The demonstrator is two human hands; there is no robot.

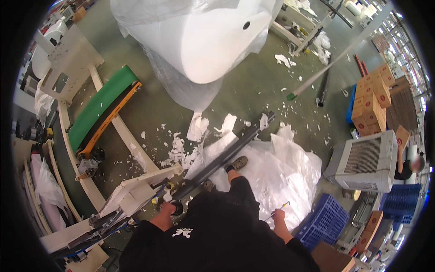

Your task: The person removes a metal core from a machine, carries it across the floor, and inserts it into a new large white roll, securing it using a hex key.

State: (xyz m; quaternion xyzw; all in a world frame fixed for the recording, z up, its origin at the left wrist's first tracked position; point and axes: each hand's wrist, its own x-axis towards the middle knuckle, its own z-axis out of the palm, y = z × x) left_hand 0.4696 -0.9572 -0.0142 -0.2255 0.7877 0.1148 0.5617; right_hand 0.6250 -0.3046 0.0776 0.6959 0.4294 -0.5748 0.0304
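A long dark tube point(217, 158) runs slantwise across the floor in front of me, its near end by my left side. My left hand point(166, 216) is closed at that near end; its fingers are partly hidden. On my right, my right hand point(278, 216) grips a thin rod-like tool point(285, 205) with a small yellowish tip; its exact kind is too small to make out. Beyond that hand spreads a heap of clear plastic sheeting point(290, 170). Torn white scraps point(180, 153) lie beside the tube. My shoe point(236, 163) is next to the tube, on the sheeting.
A big white roll point(217, 45) in plastic wrap stands ahead. To the left is a pale machine frame point(131, 140) with a green curved belt point(102, 106). On the right are a blue plastic pallet point(322, 220), an air cooler point(367, 162), stacked cartons point(371, 102) and another person point(403, 170).
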